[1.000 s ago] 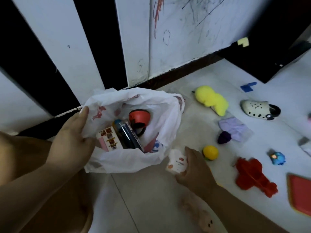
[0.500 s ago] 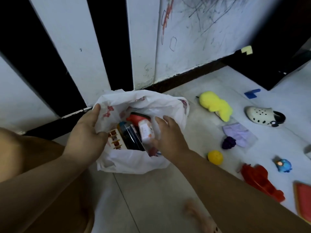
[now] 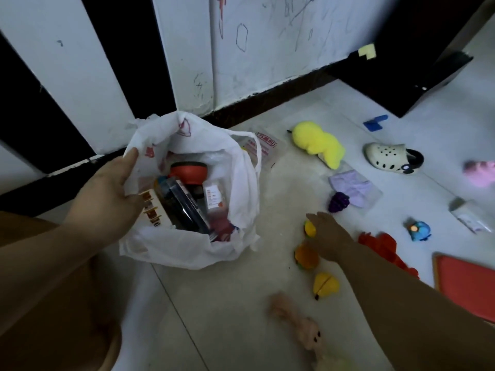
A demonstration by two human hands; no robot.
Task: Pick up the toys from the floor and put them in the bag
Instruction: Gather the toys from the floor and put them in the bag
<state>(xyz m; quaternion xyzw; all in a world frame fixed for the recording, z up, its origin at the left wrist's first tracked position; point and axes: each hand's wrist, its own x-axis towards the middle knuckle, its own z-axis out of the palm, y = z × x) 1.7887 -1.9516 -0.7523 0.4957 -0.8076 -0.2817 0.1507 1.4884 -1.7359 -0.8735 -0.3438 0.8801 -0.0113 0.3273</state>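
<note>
The white plastic bag (image 3: 235, 183) sits open on the tiled floor (image 3: 227, 303) by the wall, already stuffed with a red cup, a dark jar and a couple of small packets. The left hand (image 3: 107, 199) is clamped on the bag's near-left rim, holding the mouth wide. The right hand (image 3: 328, 236) is well clear of the bag, off to its right, fingers spread and resting over a small yellow ball toy (image 3: 310, 228) (can't tell if it actually grips it). A toy burger (image 3: 306, 257) sits just below that hand.
</note>
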